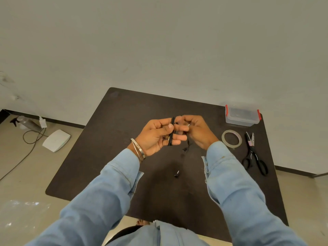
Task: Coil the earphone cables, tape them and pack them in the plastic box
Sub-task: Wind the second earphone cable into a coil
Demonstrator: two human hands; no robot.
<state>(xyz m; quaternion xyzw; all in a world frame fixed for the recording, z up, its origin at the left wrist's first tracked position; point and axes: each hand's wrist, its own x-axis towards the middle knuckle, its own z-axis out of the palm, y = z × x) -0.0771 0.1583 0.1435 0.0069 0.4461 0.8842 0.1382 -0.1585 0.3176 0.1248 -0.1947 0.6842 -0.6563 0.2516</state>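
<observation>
My left hand (156,135) grips a coil of black earphone cable (171,134) above the middle of the dark table (110,139), the loops wound round its fingers. My right hand (195,129) is close beside it and pinches the loose end of the cable at the coil. A short length with an earbud (185,149) hangs below the hands. A small black piece (177,174), maybe an earbud or plug, shows lower down over the table. The clear plastic box (242,115) with red clips stands shut at the table's far right corner. A tape roll (231,138) lies in front of it.
Black scissors (254,155) lie right of the tape roll near the table's right edge. On the floor to the left are a white flat device (56,140), a spray bottle (26,122) and a dark cord (26,153). A plain wall stands behind the table.
</observation>
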